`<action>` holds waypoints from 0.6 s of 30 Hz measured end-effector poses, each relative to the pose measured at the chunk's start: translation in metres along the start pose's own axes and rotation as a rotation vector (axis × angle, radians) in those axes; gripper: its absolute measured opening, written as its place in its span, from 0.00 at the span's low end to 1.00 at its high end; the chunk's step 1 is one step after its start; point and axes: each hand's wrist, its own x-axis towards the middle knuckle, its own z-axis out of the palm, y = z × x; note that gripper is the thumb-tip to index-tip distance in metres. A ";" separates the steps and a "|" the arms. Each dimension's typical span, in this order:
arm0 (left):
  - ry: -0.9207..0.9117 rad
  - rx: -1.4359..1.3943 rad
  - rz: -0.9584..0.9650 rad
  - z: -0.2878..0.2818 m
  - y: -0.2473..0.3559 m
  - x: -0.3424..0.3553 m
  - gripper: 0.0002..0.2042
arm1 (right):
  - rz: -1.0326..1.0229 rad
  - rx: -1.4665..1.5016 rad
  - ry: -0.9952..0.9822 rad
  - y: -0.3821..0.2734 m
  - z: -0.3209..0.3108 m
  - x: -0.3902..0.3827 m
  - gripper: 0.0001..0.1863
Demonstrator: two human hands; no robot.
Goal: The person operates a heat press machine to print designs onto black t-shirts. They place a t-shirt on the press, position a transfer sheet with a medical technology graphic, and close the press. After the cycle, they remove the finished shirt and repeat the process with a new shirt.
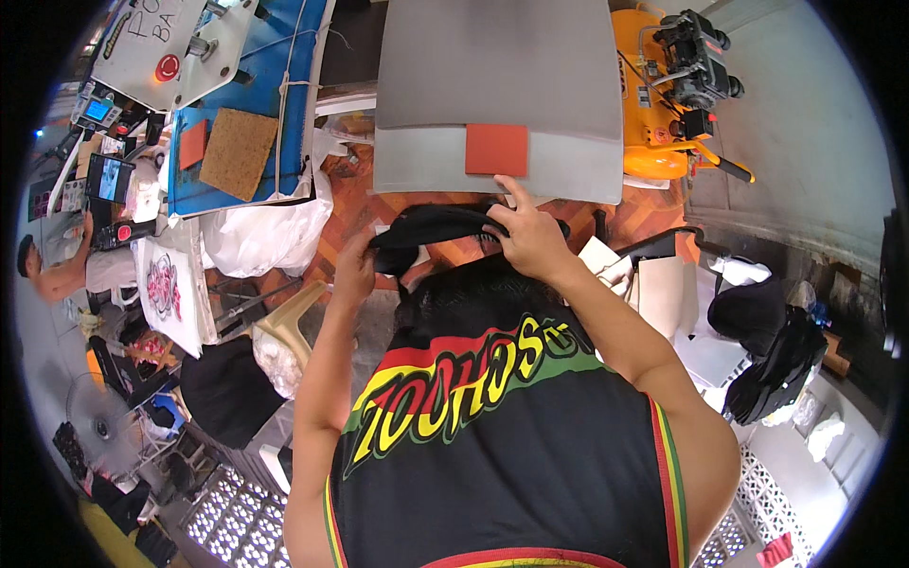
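A black cloth piece (431, 227), folded or bunched, stretches between my two hands in front of my chest. My left hand (358, 267) is closed on its left end. At the other end my right hand (530, 235) pinches the cloth, its index finger reaching up to the lower edge of an orange-red square pad (496, 150). That pad lies flat on a grey board (417, 156) just beyond my hands. Whether the black piece is a garment or something else, I cannot tell.
A yellow air compressor (649, 99) stands right of the grey board. On the left, a blue table (241, 175) bears a brown square board (239, 153) and a machine panel with a red button (167, 66). Another person (59, 275) sits far left. Black bags (781, 360) hang at right.
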 end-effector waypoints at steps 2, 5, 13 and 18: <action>0.029 -0.056 -0.074 -0.007 0.012 0.008 0.14 | 0.010 -0.002 0.052 0.002 0.004 0.008 0.08; -0.006 0.121 -0.078 -0.018 0.034 0.007 0.15 | 0.061 0.020 0.076 -0.002 0.008 0.017 0.09; 0.229 0.411 -0.257 -0.064 0.012 -0.014 0.14 | -0.052 0.291 0.009 -0.022 -0.031 0.017 0.06; 0.581 -0.361 -0.181 -0.077 -0.008 -0.051 0.11 | -0.163 0.304 0.083 -0.039 -0.075 0.023 0.06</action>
